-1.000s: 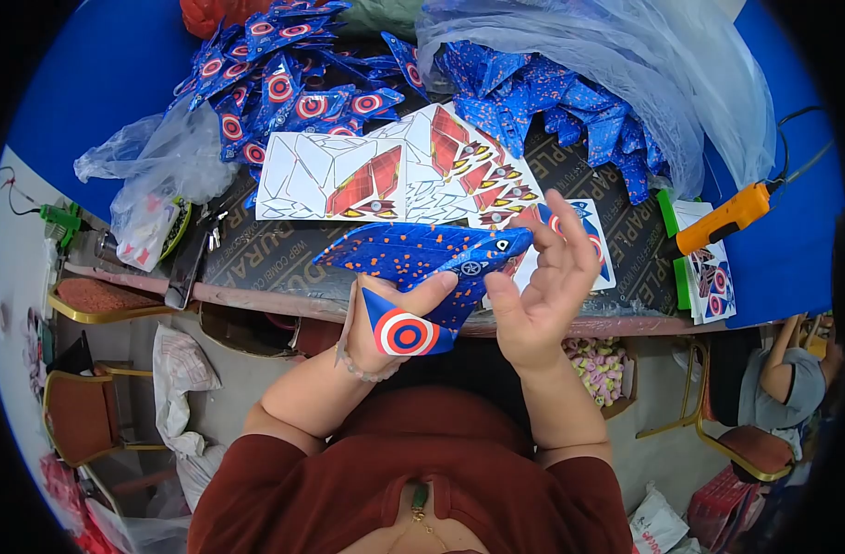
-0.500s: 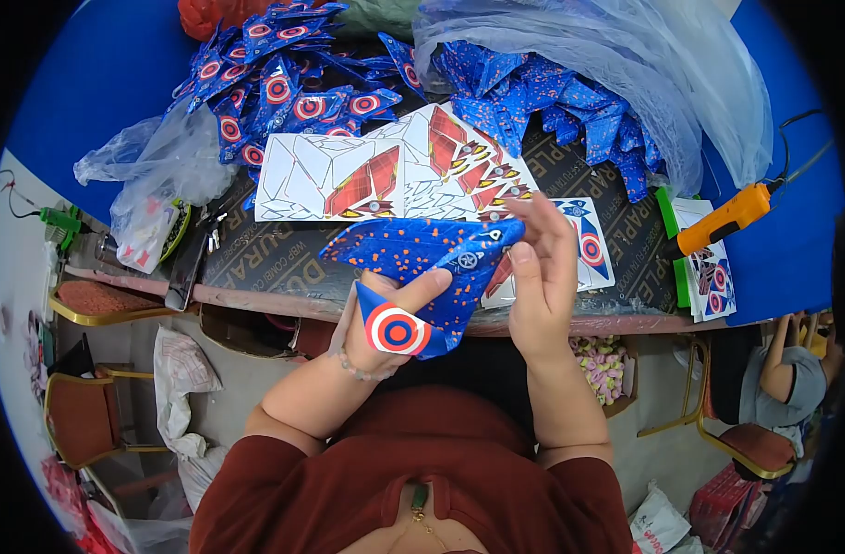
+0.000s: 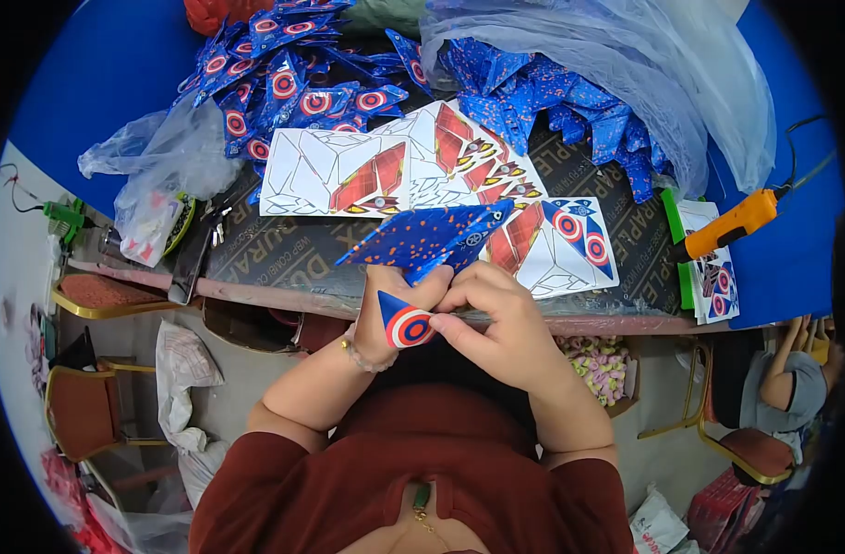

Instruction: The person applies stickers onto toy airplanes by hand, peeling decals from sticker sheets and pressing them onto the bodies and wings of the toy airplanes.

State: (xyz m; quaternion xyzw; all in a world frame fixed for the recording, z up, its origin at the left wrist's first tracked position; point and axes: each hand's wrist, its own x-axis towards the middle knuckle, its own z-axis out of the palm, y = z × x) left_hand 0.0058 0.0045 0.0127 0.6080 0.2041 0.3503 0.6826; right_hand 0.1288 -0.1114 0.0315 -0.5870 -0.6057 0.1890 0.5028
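My left hand (image 3: 395, 294) is closed around a folded, glossy blue piece with orange speckles (image 3: 422, 238), pointed at both ends and marked with a small eye and a star emblem. A blue sticker with a red-and-white target (image 3: 406, 325) lies over the back of the same hand, near the wrist. My right hand (image 3: 496, 323) pinches that sticker's right edge between thumb and fingers. Just beyond the hands lie white sticker sheets (image 3: 330, 175) with red shapes, and a sheet with blue target stickers (image 3: 581, 242) is at the right.
Blue target-marked pieces (image 3: 284, 88) are heaped at the back left; plain speckled ones (image 3: 579, 97) lie under clear plastic at the back right. An orange-handled tool (image 3: 732, 226) rests by a green holder (image 3: 686, 286). A phone (image 3: 190, 268) and keys (image 3: 220, 231) are left. Another person (image 3: 783, 388) is far right.
My right hand has moved down and left from the speckled piece's tip to the target sticker, taking hold of its edge. The speckled piece has tilted and shifted slightly upward.
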